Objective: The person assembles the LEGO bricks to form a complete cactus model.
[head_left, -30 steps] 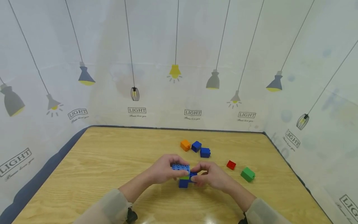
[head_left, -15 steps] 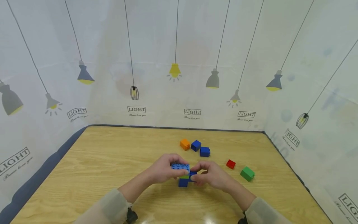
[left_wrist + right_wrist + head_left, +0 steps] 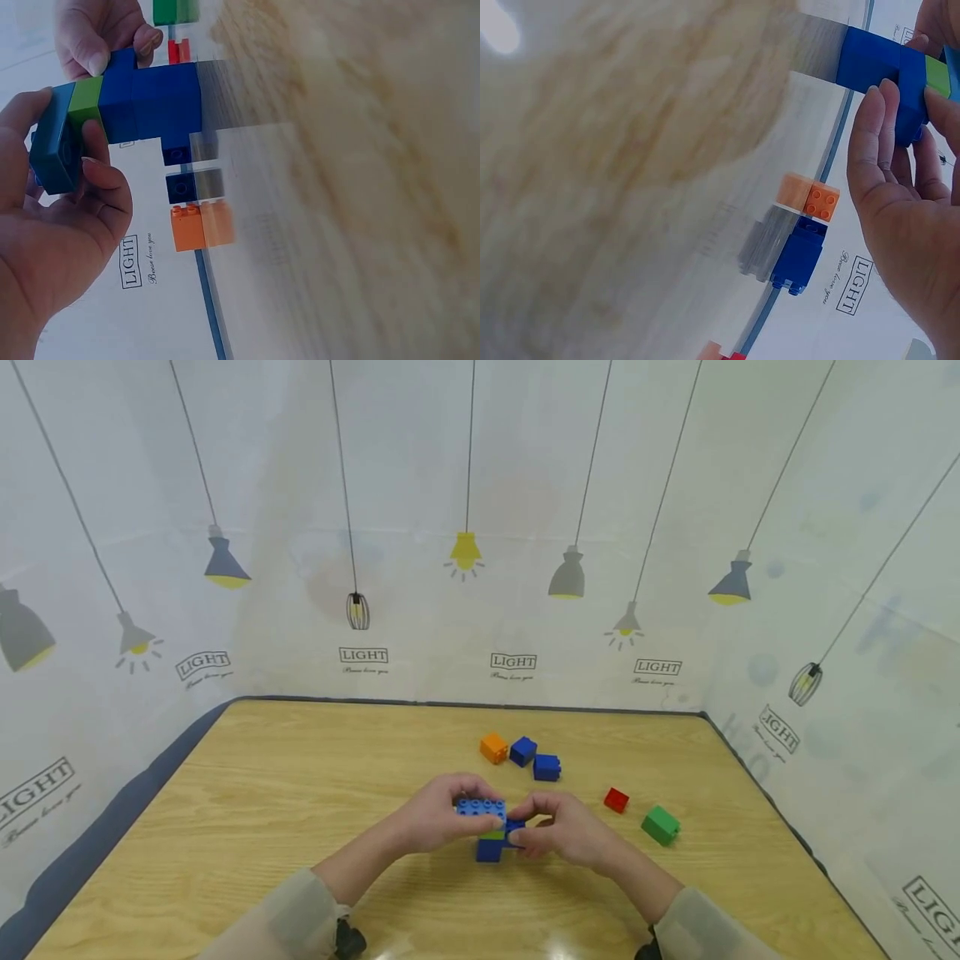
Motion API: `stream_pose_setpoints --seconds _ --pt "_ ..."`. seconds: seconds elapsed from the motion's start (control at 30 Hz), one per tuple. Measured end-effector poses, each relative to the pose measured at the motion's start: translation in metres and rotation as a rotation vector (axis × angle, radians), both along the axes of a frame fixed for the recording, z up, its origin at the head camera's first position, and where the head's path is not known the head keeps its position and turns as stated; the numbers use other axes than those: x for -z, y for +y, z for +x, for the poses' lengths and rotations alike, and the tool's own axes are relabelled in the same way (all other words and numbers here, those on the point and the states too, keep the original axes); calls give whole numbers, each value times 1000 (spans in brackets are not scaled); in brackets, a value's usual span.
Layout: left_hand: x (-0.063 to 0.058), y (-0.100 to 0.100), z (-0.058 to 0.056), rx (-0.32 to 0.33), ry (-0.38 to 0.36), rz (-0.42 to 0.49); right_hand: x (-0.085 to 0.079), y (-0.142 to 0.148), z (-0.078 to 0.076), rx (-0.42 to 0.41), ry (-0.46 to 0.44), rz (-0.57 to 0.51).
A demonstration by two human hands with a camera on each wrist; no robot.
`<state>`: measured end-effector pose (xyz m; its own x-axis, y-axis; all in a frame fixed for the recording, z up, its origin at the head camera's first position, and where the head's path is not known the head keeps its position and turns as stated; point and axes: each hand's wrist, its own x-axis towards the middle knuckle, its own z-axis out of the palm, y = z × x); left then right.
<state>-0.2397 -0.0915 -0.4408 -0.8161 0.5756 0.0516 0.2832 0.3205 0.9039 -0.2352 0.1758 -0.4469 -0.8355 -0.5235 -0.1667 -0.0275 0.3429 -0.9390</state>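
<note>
While the left hand (image 3: 427, 814) gripped and the right hand (image 3: 567, 832) pinched the joined stack (image 3: 489, 850) well short of the table's far edge (image 3: 375, 710), five loose blocks (image 3: 547, 767) lay apart, unattached!

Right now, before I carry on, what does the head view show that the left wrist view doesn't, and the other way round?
Only the head view: the left sleeve, the right sleeve and the printed yellow lamp.

Only the left wrist view: a clear reflection of the orange block in the tabletop.

Both: the left grip on the light-blue brick, the lime block under that brick, the right grip on a dark-blue block, and the loose orange, red, green and two blue blocks.
</note>
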Motion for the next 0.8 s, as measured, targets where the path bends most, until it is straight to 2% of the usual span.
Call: stream_pose_setpoints --seconds 0.43,0.7,0.8 --pt "-3 0 -2 7 60 -62 0 0 0 4 -22 -9" --pt "-5 -1 -1 14 67 -70 0 1 -1 3 -26 -11" --pt "-7 -2 -2 -5 58 -76 0 1 0 -1 -23 -12"
